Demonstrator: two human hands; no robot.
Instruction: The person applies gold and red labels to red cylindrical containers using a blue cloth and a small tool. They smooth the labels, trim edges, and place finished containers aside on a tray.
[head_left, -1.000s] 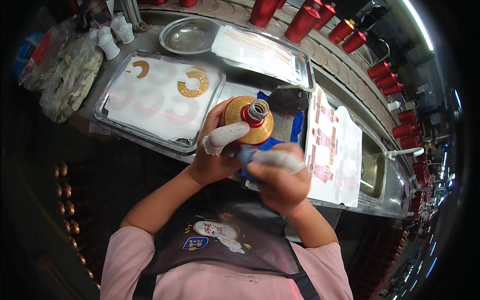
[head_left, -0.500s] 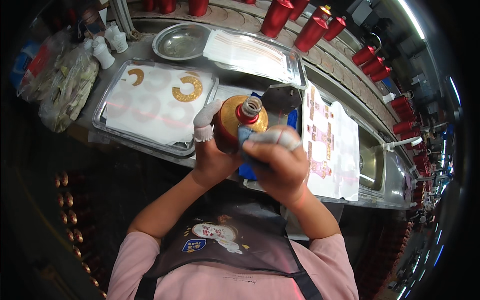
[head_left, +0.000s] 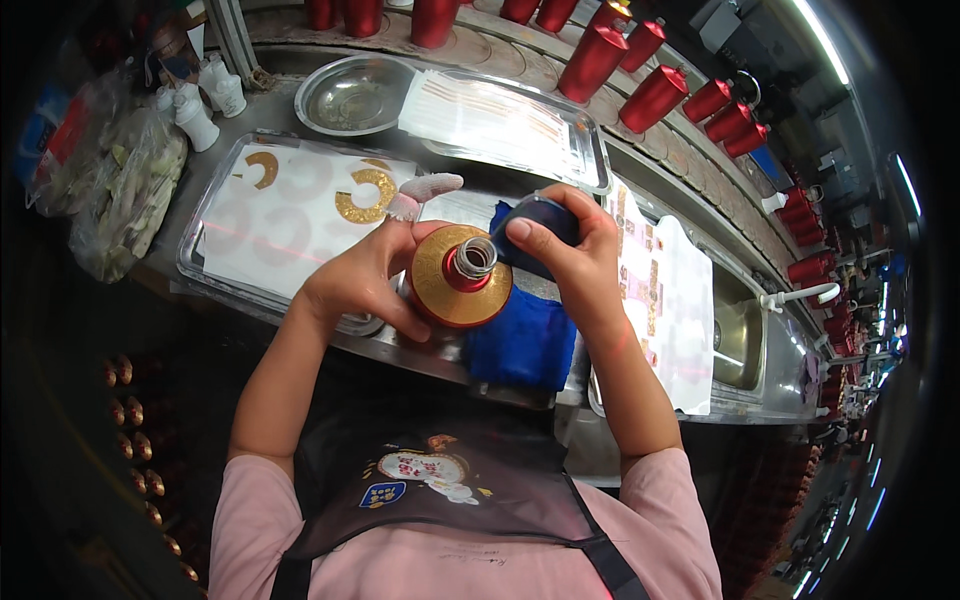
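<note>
My left hand (head_left: 365, 270) is wrapped round a red bottle (head_left: 447, 312) with a gold shoulder. The bottle is uncapped, and its clear threaded neck (head_left: 475, 258) faces up towards me. A white cloth cover sits on one left finger, which sticks out past the bottle. Just right of the neck, my right hand (head_left: 585, 250) pinches a dark blue, flat piece with a rounded edge (head_left: 543, 232) between thumb and fingers. Its lower left edge is close to the bottle's shoulder; whether they touch I cannot tell. Beneath the right hand lies a bright blue cloth (head_left: 525, 345).
Left, a clear tray (head_left: 190, 235) holds a white sheet with gold C-shaped decals (head_left: 366, 197). Behind are a metal bowl (head_left: 350, 95) and a tray of white strips (head_left: 480, 115). Red bottles (head_left: 655, 98) line the conveyor. A decal sheet (head_left: 685, 330) and sink (head_left: 740, 330) stand right.
The bottle has come nearer and slightly left in my left hand. My right hand has moved up and right off the bottle's front, uncovering the blue cloth. Bottles on the conveyor have shifted.
</note>
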